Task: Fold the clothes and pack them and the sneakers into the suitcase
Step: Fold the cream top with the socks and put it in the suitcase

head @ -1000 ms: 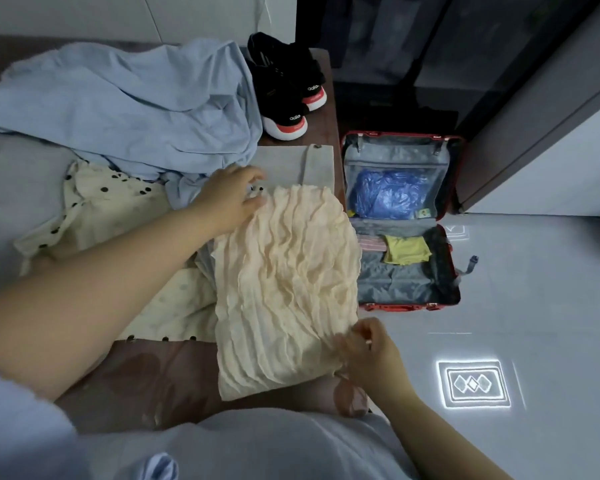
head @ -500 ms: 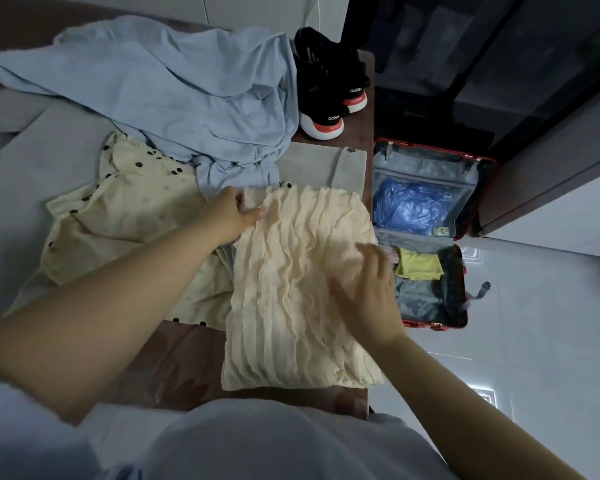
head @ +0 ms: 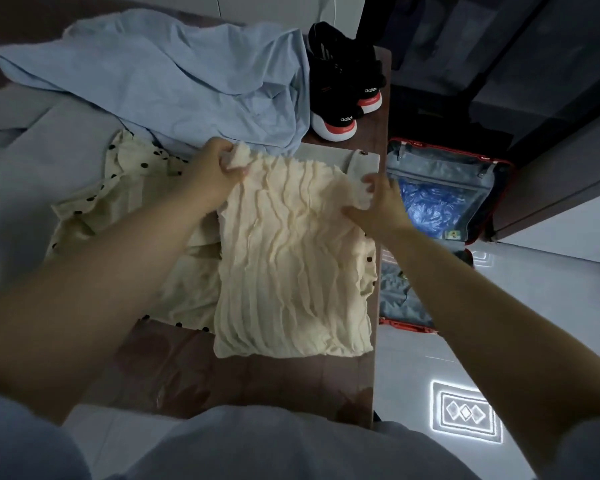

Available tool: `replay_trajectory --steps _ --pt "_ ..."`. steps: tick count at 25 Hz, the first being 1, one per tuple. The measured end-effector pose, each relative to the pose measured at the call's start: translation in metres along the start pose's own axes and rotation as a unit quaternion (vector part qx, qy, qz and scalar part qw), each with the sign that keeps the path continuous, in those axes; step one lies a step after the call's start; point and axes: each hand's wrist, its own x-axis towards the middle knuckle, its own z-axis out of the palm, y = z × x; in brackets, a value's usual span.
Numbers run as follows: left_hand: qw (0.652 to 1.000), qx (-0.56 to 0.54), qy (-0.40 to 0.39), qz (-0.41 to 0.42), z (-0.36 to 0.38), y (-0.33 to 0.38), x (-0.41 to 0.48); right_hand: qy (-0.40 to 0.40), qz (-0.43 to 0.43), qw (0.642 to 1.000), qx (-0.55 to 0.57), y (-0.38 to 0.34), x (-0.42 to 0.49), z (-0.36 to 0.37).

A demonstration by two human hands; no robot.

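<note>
Top (head: pixel 291 265) — left hand (head: pixel 211 172), right hand (head: pixel 378 206) pinch far corners.

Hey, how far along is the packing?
Done: the suitcase lies open on the floor, a blue bag inside. In hand: left hand and right hand grip the far corners of the cream top. Left: blue shirt, dotted garment and sneakers, unpacked on the table.

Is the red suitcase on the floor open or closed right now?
Open: the suitcase lies flat, both halves showing, a blue bag in the far half.
</note>
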Motion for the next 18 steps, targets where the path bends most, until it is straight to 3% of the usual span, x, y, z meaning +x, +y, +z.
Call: replay_trajectory --steps 3,6,8,10,14,16,18 --pt "0.997 -0.027 -0.044 -0.065 0.012 -0.010 -0.004 -0.075 -0.003 0.996 -0.044 -0.014 0.033 0.002" --pt "0.993 -0.070 -0.021 -0.088 0.017 -0.010 -0.003 -0.191 0.017 0.973 -0.130 -0.025 0.050 0.017" --pt "0.984 -0.130 -0.036 -0.114 0.017 -0.008 0.000 -0.214 -0.012 0.957 -0.195 -0.028 0.052 0.025" --pt "0.980 -0.139 -0.068 -0.127 0.010 -0.004 -0.002 -0.226 -0.001 0.965 -0.129 -0.032 0.052 0.025" --pt "0.965 -0.245 -0.085 -0.051 -0.018 0.012 -0.011 -0.157 -0.012 0.984 0.088 -0.036 0.039 -0.005" --pt "0.969 -0.233 -0.079 0.017 -0.034 0.017 -0.029 -0.093 -0.092 0.984 0.122 -0.039 0.018 -0.022" --pt "0.974 -0.179 -0.091 0.103 -0.045 0.011 -0.058 -0.013 -0.249 0.965 0.082 -0.031 -0.010 -0.033"
